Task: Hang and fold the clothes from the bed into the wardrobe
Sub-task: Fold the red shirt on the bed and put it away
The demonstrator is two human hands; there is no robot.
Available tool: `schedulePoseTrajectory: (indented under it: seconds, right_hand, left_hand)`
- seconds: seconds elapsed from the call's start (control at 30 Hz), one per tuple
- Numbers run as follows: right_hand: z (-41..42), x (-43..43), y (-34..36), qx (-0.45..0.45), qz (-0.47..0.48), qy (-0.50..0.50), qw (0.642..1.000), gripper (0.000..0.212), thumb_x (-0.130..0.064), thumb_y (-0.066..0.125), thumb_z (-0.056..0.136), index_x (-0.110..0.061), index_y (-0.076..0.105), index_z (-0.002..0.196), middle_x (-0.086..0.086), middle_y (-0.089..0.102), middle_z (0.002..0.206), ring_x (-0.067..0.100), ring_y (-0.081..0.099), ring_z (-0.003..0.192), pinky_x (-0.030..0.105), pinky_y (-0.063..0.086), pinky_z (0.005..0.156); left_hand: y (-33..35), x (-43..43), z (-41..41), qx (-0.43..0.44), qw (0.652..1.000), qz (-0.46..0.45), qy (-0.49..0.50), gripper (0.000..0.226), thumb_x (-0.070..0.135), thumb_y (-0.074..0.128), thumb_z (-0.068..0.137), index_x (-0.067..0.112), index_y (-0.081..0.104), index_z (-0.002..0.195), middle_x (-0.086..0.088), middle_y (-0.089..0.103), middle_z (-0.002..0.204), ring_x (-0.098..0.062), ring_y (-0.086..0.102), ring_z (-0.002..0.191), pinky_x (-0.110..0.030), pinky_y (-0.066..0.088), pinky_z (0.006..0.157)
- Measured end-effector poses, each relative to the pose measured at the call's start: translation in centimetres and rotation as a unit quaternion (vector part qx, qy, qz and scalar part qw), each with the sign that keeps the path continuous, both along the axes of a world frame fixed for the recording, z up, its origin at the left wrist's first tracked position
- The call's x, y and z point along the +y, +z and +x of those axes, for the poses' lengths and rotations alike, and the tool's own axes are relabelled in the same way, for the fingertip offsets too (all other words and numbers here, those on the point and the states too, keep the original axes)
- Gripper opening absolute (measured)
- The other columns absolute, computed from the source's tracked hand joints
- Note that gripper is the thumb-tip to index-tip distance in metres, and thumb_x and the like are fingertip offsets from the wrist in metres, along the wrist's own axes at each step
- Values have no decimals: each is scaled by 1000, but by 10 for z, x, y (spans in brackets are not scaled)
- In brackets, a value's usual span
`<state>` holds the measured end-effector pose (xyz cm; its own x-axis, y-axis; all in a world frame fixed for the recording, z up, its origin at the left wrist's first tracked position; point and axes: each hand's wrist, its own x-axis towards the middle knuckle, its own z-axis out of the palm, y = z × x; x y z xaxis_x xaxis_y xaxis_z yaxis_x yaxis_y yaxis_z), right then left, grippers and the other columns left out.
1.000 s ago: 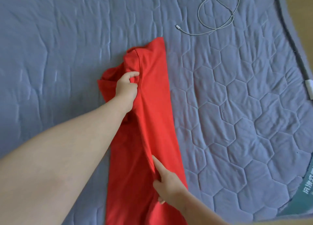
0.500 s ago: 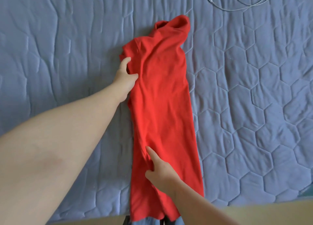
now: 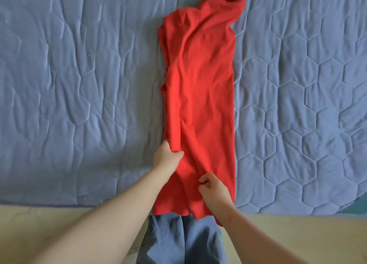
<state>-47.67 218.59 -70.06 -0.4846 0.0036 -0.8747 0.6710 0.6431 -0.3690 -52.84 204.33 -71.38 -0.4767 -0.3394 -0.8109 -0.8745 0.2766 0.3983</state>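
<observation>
Left hand (image 3: 166, 156), right hand (image 3: 214, 191) both pinch red garment (image 3: 200, 84).

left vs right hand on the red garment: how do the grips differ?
1. The left hand grips the left edge of the red garment, thumb on top. The right hand sits on the cloth nearer the middle, fingers curled and pinching a crease.
2. The left hand is farther up the garment. The right hand is closer to the hem.

Both hold the lower part, which lies on the blue quilt.
</observation>
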Motion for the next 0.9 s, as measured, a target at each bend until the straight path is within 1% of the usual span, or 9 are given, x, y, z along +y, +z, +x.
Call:
schedulePoseTrajectory:
  seconds: [0.1,0.17,0.27,0.33,0.4,0.5,0.67,0.8,0.9]
  right_hand:
    - [11,7,-2,-1,4,-21,1000,16,-7,50,83,-23,53,82,-8,53,71,18,53,71,19,41,57]
    - [20,13,-4,-6,14,-33,999,19,-9,51,83,-27,51,75,-8,54,72,21,55,73,29,46,69]
    - [31,21,-3,-12,22,-45,999,21,-11,48,84,-27,50,70,-4,56,71,24,56,74,35,48,70]
    - [37,27,0,-13,24,-53,998,21,-11,47,83,-25,51,68,0,57,71,25,56,73,38,50,72]
    - [40,32,2,-13,27,-61,998,21,-10,46,84,-24,51,69,2,58,73,25,55,72,37,51,74]
    - [44,40,4,-12,22,-63,998,19,-10,47,84,-24,51,71,1,57,73,23,55,71,33,49,72]
    - [46,39,2,-12,18,-76,997,19,-13,49,85,-25,51,70,-2,57,73,24,57,75,34,50,76]
    - [49,43,-1,-30,10,-95,995,19,-13,48,85,-25,52,70,2,58,75,25,56,76,38,50,78]
    - [50,49,-2,-44,18,-94,994,18,-11,46,85,-21,52,71,0,53,67,23,53,69,36,48,71]
  left_hand:
    - [-1,4,36,-43,996,74,25,7,16,62,85,18,60,91,-10,67,98,-27,64,87,-39,53,85]
    - [0,4,54,-67,986,138,62,11,14,57,90,20,55,81,-6,64,81,-17,63,67,-34,54,73]
    - [11,6,71,-55,958,192,208,17,13,50,95,16,51,78,-2,43,58,-5,45,39,-26,53,52]
    - [16,5,80,-23,949,171,263,19,15,49,95,16,53,76,-2,41,61,-9,42,47,-25,53,52]
    - [22,2,87,3,947,161,277,16,17,50,94,17,56,80,-3,56,72,-13,52,63,-28,51,65]
    - [32,4,97,17,935,231,270,8,9,54,92,16,53,92,-6,64,92,-16,62,78,-34,51,76]
    - [27,13,104,-31,978,194,64,36,-3,62,83,21,50,107,0,65,98,-13,62,86,-28,50,75]
    - [32,6,109,-60,950,229,202,16,-1,58,77,13,62,81,0,66,61,-14,60,54,-21,45,54]
    - [31,-12,114,-66,987,86,118,18,20,56,54,12,60,69,-1,58,54,-21,51,57,-26,35,53]
